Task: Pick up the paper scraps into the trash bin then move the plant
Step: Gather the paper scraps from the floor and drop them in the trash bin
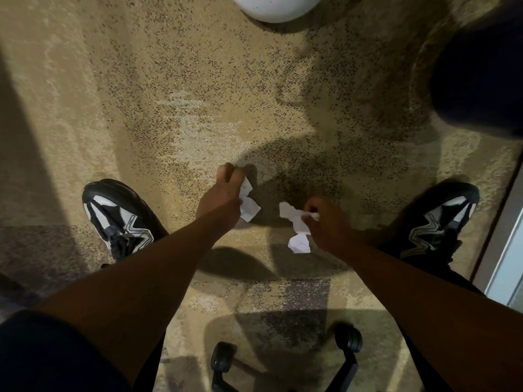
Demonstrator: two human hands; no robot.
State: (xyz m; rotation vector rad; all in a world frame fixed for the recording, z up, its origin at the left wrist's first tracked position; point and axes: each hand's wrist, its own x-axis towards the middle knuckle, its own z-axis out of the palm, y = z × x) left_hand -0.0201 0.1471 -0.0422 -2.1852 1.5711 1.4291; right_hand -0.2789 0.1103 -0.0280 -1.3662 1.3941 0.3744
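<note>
Both my arms reach down toward the tan carpet between my feet. My left hand has its fingers curled round crumpled white paper scraps that stick out on its right side. My right hand pinches another torn white scrap that hangs from its fingers. One more small white scrap lies just below that hand; whether it is on the carpet or hanging I cannot tell. A round white pot shows at the top edge. A dark rounded shape, perhaps the bin, sits at the upper right.
My black and white shoes stand on the carpet at left and right. Black castor wheels of a chair base lie under me at the bottom. A pale wall panel borders the right side.
</note>
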